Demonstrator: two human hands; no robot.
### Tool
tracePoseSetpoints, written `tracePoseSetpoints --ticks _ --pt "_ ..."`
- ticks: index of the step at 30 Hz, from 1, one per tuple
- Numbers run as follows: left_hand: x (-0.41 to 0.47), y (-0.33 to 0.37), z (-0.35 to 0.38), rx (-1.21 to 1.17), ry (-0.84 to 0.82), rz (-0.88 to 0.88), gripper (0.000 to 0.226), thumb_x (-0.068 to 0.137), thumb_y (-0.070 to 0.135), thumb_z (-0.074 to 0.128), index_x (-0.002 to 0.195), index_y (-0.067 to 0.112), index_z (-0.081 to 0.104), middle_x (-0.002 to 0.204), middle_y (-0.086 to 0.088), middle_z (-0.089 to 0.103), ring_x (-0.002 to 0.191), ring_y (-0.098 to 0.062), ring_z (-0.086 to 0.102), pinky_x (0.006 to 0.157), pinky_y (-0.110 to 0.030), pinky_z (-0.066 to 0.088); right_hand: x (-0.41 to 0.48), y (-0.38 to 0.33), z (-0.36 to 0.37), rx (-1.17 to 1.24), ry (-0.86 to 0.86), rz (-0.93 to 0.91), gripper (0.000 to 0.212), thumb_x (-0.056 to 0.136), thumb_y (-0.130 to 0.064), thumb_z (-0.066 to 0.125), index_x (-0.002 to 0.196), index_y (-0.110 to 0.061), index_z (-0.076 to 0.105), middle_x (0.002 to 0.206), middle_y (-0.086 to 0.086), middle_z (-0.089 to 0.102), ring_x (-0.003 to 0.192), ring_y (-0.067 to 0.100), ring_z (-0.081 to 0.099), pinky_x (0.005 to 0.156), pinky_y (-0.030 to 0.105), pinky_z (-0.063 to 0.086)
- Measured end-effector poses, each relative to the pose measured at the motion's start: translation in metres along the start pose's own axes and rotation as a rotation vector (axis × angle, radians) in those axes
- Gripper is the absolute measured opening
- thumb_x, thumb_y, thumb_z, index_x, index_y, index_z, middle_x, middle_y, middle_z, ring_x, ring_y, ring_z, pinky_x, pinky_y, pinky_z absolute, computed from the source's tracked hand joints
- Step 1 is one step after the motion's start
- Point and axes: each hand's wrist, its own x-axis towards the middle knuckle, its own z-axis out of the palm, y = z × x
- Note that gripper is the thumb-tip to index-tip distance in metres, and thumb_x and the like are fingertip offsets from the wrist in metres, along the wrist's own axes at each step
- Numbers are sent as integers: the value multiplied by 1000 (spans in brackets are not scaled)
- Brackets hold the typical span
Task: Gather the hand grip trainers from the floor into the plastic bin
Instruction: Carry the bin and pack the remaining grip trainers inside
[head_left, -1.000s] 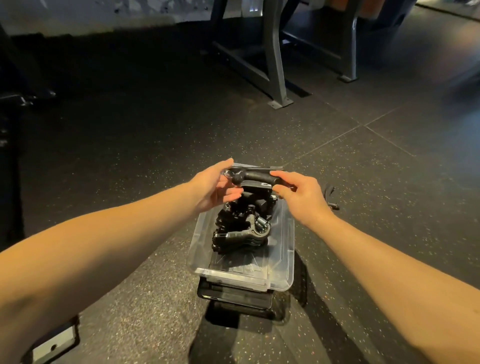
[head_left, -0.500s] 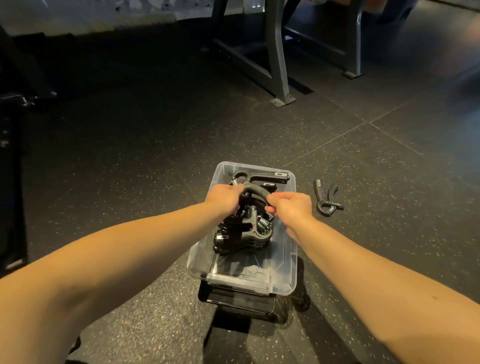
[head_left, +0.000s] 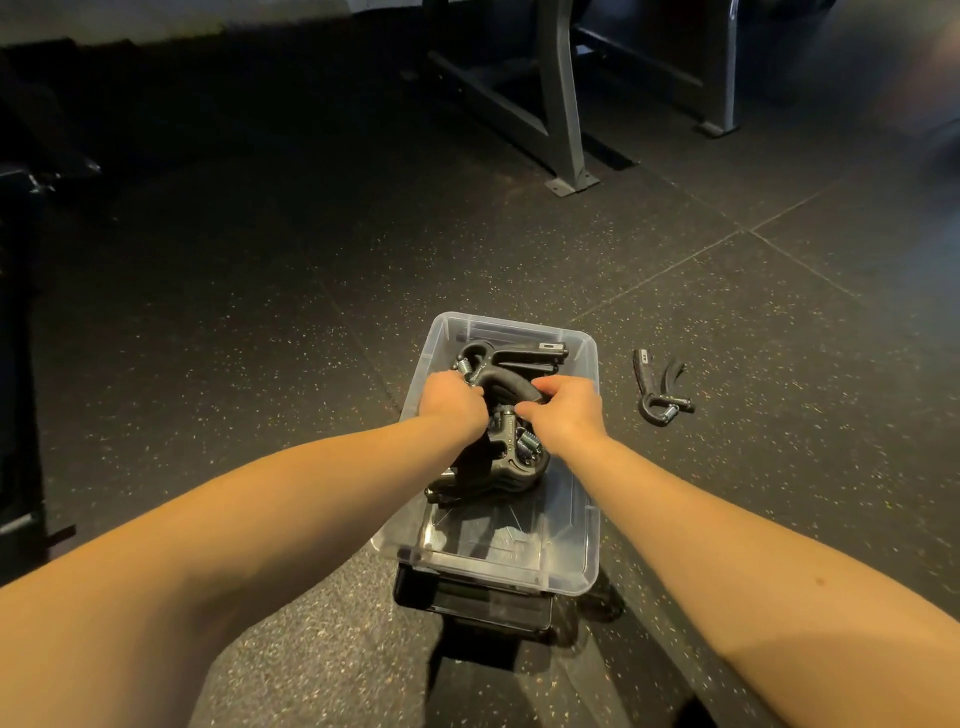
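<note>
Black hand grip trainer (head_left: 506, 387): in clear plastic bin (head_left: 584, 525), atop pile of trainers (head_left: 498, 467). Gripped at each end by left hand (head_left: 452, 402) and right hand (head_left: 563, 410), fingers curled, probably to seat it among the rest. Loose trainer (head_left: 660, 387): on floor (head_left: 260, 364), just right of bin, not yet gathered.

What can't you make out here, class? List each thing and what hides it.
- Head view, count of hand grip trainers in the plastic bin: they overlap under the hands.
- Head view, how the left hand and right hand grip the top trainer: the hands' own backs hide it.
- Head view, black object beneath the bin: the bin mostly covers it.
- Head view, metal frame: cut by the top edge.
</note>
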Motion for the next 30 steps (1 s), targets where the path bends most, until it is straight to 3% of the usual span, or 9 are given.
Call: tracePoseSetpoints --ticks 5,10,13,16,19,22,24,25,30 --pt "9 -6 4 -39 21 -46 15 96 23 63 100 9 68 93 -10 71 87 -26 68 82 -41 57 5 1 3 3 12 10 48 84 -15 79 130 -13 65 123 6 69 115 23 64 103 38 50" --pt "12 -8 3 -74 3 -79 16 93 22 66 93 7 70 88 -12 73 84 -28 69 75 -38 57 4 -3 2 -52 12 -1 26 86 -15 77 112 -14 73 91 0 69 93 20 68 85 34 55" --pt "7 -1 -2 -65 -23 -120 14 90 20 67 96 8 68 88 -13 72 82 -28 70 67 -37 57 5 -4 -1 -58 -11 25 36 86 -15 77 121 -13 68 103 4 71 94 19 68 84 30 55" --pt "0 7 -5 -29 -48 -147 21 87 19 65 105 9 61 93 -13 70 78 -24 67 50 -29 44 4 -4 -8 -30 -16 31 47 86 -17 75 132 -16 62 120 5 68 99 22 70 92 37 58" --pt "-7 19 -5 19 -31 -156 42 82 22 65 122 7 58 116 -16 64 75 -23 64 44 -26 40 3 -2 -27 -21 50 -35 39 88 -17 71 126 -17 67 118 1 70 102 20 69 93 39 57" --pt "-20 33 -7 87 14 -87 59 87 24 64 139 7 43 144 -16 37 92 -26 59 66 -30 51 8 6 -53 70 94 -25 23 87 -14 68 110 -18 73 99 4 75 92 21 72 89 40 59" --pt "-28 46 -4 89 56 -2 65 86 25 67 142 8 39 147 -12 29 112 -31 55 95 -40 51 10 16 -71 116 111 17 17 88 -9 64 100 -17 73 86 6 76 79 21 73 83 39 61" --pt "-33 55 -2 58 51 49 64 85 24 67 141 9 40 145 -11 31 116 -30 53 101 -41 49 11 22 -81 139 107 54 18 89 -6 63 103 -14 72 84 7 75 73 20 72 81 40 61" --pt "-81 101 31 8 -157 347 37 88 16 60 125 13 58 124 -7 59 104 -22 60 89 -31 49 0 62 -126 178 40 206 20 89 3 63 109 0 67 88 16 71 63 21 70 76 39 63"
